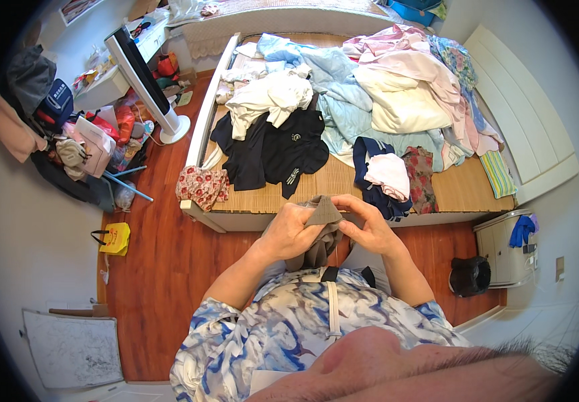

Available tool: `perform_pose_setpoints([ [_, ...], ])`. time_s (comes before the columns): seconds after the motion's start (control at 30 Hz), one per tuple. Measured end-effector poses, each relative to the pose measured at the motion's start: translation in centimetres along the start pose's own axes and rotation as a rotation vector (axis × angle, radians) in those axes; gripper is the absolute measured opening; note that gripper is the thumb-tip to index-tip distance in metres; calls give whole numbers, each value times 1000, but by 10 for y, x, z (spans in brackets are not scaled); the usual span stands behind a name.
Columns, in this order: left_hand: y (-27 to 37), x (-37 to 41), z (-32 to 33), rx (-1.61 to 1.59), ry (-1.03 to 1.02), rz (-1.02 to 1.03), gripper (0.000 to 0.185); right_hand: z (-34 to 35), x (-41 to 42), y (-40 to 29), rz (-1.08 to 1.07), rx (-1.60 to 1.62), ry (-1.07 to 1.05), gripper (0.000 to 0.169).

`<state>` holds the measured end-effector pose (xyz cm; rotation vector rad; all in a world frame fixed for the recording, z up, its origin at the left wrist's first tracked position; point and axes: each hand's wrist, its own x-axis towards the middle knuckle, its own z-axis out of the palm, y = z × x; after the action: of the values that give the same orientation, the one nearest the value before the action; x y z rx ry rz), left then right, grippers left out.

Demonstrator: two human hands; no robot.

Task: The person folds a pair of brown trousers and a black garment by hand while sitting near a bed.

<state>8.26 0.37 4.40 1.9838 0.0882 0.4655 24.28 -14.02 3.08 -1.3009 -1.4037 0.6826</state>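
A grey-brown garment point(314, 246) hangs gathered in front of my body, its stitched band point(325, 213) raised to a point between my hands. My left hand point(289, 228) grips the band's left side, fingers curled into the cloth. On the other side, my right hand point(367, 226) pinches the band's edge between thumb and fingers. Just beyond lies the bed's front edge, with a pale pink folded cloth point(389, 176) resting on navy clothing point(369, 151). Beside that is a brown garment with red flowers point(420, 176). The garment's lower folds are partly hidden by my left hand.
Black clothes point(294, 145), a white garment point(274, 95) and a light blue quilt point(344, 85) cover parts of the bed mat point(314, 183). A tower fan point(143, 75) stands left, near heaped bags. At right are a black bin point(470, 276) and a cabinet point(500, 246).
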Motion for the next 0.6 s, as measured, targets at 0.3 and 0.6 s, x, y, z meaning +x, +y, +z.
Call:
perform_pose_setpoints([
  [0.3, -12, -6, -7, -178, -49, -53, 20, -2, 7, -1, 195, 142, -101, 22],
  [0.6, -44, -2, -9, -394, -197, -201, 21, -33, 31, -27, 201, 92, 128, 20],
])
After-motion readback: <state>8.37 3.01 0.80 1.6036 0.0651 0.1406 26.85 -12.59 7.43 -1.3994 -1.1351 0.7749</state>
